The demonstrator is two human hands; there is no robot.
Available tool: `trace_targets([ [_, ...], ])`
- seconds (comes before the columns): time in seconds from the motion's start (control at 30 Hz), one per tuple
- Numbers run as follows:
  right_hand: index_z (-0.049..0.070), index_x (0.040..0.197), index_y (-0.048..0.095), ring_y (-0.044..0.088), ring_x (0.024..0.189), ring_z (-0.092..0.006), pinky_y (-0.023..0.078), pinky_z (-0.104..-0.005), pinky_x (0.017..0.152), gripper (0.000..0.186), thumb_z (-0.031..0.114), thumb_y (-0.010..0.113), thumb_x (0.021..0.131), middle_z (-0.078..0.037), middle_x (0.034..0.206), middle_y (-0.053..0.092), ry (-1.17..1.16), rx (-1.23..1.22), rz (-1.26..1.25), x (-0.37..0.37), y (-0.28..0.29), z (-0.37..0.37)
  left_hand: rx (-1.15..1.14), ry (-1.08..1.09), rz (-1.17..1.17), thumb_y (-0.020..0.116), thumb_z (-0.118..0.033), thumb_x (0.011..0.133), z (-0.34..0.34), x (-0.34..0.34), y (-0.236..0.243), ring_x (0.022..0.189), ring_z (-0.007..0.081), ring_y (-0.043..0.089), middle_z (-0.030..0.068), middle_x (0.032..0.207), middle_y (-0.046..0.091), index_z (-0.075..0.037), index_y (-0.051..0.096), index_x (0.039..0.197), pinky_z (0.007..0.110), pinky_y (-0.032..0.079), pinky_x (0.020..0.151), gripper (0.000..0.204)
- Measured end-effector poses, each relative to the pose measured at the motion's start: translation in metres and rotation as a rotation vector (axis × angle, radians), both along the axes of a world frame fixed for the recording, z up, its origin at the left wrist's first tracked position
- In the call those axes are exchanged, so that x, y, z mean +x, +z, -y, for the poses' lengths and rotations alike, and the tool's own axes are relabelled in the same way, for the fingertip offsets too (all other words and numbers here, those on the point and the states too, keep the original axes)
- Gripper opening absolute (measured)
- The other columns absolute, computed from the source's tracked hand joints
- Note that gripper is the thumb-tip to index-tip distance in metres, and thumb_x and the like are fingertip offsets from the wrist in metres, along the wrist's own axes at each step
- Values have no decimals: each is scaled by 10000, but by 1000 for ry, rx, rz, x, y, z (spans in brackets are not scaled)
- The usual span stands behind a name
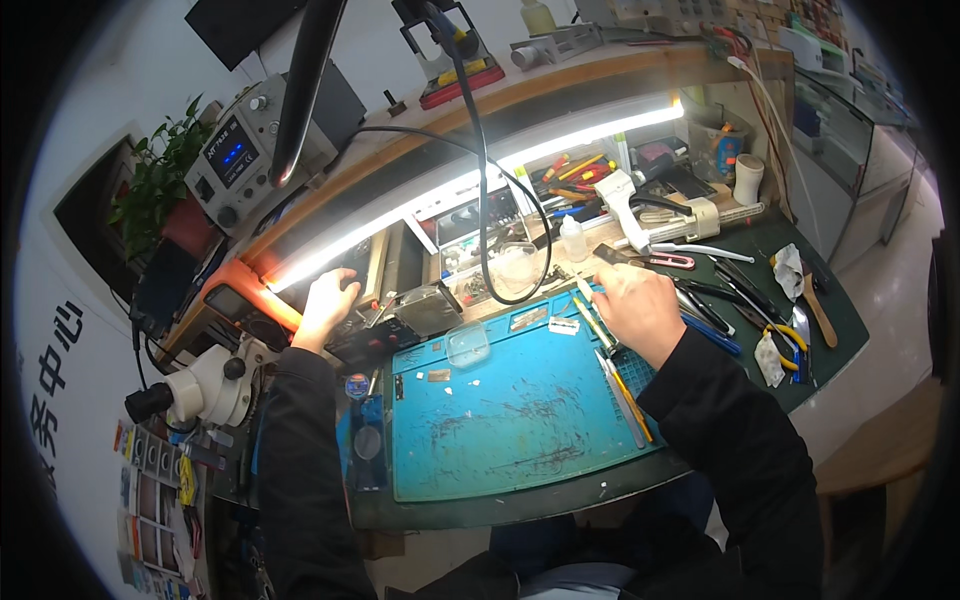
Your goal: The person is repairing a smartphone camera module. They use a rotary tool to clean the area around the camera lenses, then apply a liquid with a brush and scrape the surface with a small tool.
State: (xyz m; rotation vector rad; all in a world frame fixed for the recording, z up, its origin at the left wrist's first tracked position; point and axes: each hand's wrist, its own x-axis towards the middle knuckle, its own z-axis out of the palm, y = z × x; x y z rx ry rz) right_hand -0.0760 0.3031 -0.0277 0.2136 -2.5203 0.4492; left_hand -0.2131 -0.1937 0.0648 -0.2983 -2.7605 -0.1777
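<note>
My left hand (328, 303) reaches to the back left of the bench, beside a dark open compartment (402, 258) under the strip light. Its fingers are slightly bent and apart, and I see nothing held. At the back right corner of the blue work mat (500, 465), my right hand (640, 306) has its fingers curled in. A slim pale-tipped tool (594, 318) lies just below its fingertips; whatever the fingers enclose is hidden. Beside that hand stands a small white squeeze bottle (573, 239). Tweezers (620, 400) and a yellow craft knife (633, 403) lie along the mat's right side.
A white microscope (205, 390) stands at the left, with an orange-cased multimeter (250, 300) behind it. Pliers (790, 345) and other hand tools crowd the right. A black cable (482, 170) hangs over the bench. A clear plastic box (468, 345) rests on the mat.
</note>
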Motion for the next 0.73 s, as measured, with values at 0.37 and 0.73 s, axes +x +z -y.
trace_targets([
  [0.37,120,856,758,771,795,-329,591,-467,701,313,403,745,989,-107,813,769,0,48,96,18,23,8,109,30,-19,820,-181,903,5,-4,-6,983,280,777,160,1078,803,-1,755,1277,392,614,932,420],
  [0.73,109,900,791,780,821,-330,607,-459,722,316,403,729,998,-116,843,782,-1,56,104,15,21,7,123,60,37,821,-179,899,6,-1,1,930,222,771,125,1021,804,7,702,1391,362,621,889,540],
])
